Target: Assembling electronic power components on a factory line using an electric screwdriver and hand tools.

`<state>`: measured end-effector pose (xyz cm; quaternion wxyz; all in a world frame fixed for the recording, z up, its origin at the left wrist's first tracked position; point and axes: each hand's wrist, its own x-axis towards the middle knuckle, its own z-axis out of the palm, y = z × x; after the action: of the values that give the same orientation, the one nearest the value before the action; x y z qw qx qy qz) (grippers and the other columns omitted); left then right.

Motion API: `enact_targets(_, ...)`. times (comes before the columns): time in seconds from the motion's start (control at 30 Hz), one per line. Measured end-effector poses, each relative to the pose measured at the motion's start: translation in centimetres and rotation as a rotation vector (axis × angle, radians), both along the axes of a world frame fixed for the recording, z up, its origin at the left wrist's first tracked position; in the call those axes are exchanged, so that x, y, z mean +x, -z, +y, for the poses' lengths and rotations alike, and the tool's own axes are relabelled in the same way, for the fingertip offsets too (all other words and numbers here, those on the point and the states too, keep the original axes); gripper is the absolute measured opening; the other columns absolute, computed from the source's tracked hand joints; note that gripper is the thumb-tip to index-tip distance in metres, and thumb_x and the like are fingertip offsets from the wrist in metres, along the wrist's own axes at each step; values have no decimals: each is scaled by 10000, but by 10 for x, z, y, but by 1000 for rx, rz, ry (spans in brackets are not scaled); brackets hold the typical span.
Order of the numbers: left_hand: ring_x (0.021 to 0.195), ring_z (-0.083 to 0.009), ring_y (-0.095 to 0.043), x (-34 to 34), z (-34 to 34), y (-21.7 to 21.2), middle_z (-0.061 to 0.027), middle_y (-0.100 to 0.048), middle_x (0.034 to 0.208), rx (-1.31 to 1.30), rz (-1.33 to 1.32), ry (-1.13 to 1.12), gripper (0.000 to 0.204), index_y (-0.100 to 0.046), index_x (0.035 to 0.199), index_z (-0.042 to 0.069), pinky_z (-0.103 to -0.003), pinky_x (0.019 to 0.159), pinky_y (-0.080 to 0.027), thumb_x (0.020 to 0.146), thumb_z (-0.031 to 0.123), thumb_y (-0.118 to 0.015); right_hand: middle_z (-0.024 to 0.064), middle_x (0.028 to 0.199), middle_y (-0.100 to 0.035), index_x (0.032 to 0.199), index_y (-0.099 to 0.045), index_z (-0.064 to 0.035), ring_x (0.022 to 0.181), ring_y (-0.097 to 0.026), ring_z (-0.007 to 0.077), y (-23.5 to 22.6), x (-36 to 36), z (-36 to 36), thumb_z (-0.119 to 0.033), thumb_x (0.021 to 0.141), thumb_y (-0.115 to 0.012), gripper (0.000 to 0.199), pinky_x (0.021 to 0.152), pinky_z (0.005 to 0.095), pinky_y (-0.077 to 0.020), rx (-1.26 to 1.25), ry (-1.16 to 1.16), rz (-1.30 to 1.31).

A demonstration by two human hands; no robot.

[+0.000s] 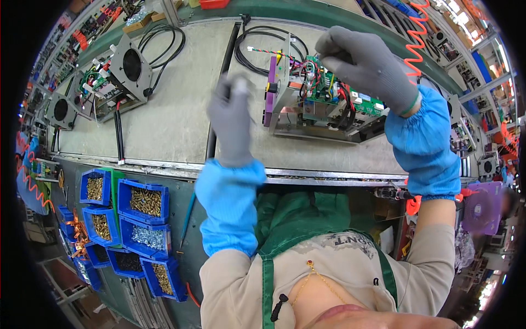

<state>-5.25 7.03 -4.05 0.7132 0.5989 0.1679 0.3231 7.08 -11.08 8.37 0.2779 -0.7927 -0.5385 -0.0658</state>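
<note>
My right hand (368, 67), in a grey glove, is raised over an open electronic unit; its fingers are bent towards the thumb, and anything between them is too small or hidden to make out. Beneath it lies the unit's green circuit board (364, 103), crowded with connectors and coloured wires. A purple panel (270, 90) stands at the unit's left end, and a twisted red-and-green cable (271, 51) sticks out above it. Left of the unit, apart from it, my left hand (233, 120) hangs in the air over the bench; motion smears its gloved fingers.
A second unit with a fan (131, 64) sits further left on the metal bench (175, 109). Blue bins (144, 219) of screws and small parts stand at lower left, near a teal-handled tool (187, 216). A coiled orange hose (415, 41) hangs at upper right.
</note>
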Motion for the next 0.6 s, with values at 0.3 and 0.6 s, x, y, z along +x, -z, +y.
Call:
enact_targets(0.3,849,-111,-566,-9,15,-19,-92,-612,1053,169,-204,-64,333,-552,1205,-29,-227,758,-449,884,63,-556,99,830,-646,959,-610,-13,738,-630,161,-22,-50,-61,-34,794,-659,174,674,289,-502,-104,-54,211)
enact_targets(0.6,727,-75,-549,-62,3,56,-46,-631,856,46,141,170,192,-634,1037,7,-200,639,-433,886,89,-549,132,943,-686,965,-655,-70,921,-655,300,160,-80,-265,-448,712,-684,456,775,379,-508,-1555,642,219)
